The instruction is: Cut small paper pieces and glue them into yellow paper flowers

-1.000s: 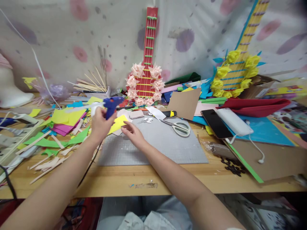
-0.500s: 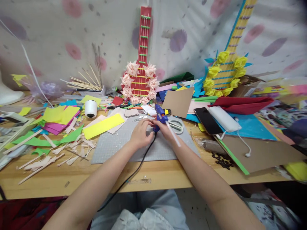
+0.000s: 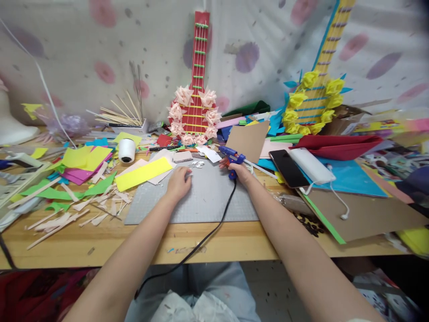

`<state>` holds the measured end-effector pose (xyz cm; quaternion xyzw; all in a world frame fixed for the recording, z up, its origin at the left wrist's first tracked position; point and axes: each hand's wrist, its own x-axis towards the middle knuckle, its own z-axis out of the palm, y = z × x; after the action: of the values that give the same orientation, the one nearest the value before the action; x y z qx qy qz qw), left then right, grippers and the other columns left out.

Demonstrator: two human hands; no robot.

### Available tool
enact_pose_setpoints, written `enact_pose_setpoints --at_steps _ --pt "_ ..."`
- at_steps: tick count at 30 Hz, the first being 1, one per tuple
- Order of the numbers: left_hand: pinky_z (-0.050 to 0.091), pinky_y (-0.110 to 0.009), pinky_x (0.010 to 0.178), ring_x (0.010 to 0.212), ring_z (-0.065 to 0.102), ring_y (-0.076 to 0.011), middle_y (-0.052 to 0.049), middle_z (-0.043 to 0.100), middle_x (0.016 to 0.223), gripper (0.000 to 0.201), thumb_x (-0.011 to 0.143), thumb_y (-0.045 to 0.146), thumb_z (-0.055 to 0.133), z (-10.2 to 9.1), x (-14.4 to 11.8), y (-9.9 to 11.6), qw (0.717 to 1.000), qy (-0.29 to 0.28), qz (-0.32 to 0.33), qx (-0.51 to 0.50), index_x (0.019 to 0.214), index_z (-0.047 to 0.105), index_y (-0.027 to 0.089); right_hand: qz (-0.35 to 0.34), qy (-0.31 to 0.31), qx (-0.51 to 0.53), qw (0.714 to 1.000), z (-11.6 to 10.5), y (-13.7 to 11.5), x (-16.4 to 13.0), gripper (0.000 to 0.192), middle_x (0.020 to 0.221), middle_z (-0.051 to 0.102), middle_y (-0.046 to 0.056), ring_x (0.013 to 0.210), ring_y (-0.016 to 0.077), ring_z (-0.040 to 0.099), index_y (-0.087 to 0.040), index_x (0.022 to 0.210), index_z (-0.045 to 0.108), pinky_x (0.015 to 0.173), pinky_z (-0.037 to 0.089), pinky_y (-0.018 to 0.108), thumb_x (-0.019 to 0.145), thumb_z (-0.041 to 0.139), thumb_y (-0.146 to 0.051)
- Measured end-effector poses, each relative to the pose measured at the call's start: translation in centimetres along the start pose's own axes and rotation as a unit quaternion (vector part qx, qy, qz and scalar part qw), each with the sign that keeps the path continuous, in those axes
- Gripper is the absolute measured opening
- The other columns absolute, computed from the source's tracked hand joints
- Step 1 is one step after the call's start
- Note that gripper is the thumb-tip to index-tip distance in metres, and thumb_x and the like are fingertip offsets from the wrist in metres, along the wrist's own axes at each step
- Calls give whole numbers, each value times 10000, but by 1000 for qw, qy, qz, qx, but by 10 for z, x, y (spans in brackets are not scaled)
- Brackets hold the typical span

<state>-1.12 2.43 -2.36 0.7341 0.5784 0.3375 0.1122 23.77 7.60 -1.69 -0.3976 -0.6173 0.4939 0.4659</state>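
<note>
My right hand (image 3: 239, 172) grips a blue hot glue gun (image 3: 232, 156) at the far right edge of the grey cutting mat (image 3: 201, 203), nozzle pointing left. A clear glue stick juts out of its back to the right. Its black cord (image 3: 201, 241) trails over the mat and off the table's front edge. My left hand (image 3: 179, 183) rests on the mat with fingers curled, holding nothing I can see, near small white scraps (image 3: 197, 164). A yellow paper strip (image 3: 143, 174) lies left of it.
A red paper guitar with pink flowers (image 3: 196, 109) and a yellow-flowered one (image 3: 315, 103) lean on the wall. Coloured paper and wood slivers (image 3: 67, 214) litter the left. White spool (image 3: 126, 150), cardboard (image 3: 248, 141), phone (image 3: 288, 167) and power bank (image 3: 310, 163) lie behind and right.
The glue gun passed from my left hand at the left to my right hand, which carried it to the mat's far right. My left hand came down onto the mat.
</note>
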Motion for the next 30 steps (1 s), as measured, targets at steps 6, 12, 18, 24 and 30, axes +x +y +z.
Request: enact_pose_setpoints --at_steps 6,12,18,24,30 --pt "436 -326 832 905 544 -181 -53 587 911 162 715 107 450 -1 -1 0 999 27 -29 -30 801 558 192 5 35 -26 999 -22 13 20 306 720 649 33 775 186 613 -176 795 623 782 449 326 544 449 -191" --pt "438 -315 807 888 551 -176 -47 593 881 159 711 102 448 -3 -2 0 997 39 -39 -55 763 568 193 18 10 -47 999 -31 11 25 325 803 656 37 832 184 605 -188 824 634 798 448 309 544 467 -183" --pt "450 -296 748 798 553 -157 -34 594 834 176 698 91 441 -6 -1 -5 989 82 -77 -92 745 580 189 53 -10 -135 989 -50 5 -17 359 970 653 46 938 210 569 -189 891 650 811 435 310 570 490 -214" --pt "463 -274 729 809 550 -147 -32 577 841 192 693 76 423 -10 -4 -9 979 155 -74 -109 753 565 190 81 36 -203 975 -51 -1 -44 395 863 668 33 817 212 575 -185 953 647 728 451 316 587 511 -242" --pt "459 -274 731 833 552 -151 -48 570 897 195 719 93 414 -41 -4 -29 971 207 -115 -40 805 561 188 65 113 -270 954 -40 3 -37 360 927 656 51 843 223 577 -169 946 628 775 442 341 625 524 -295"
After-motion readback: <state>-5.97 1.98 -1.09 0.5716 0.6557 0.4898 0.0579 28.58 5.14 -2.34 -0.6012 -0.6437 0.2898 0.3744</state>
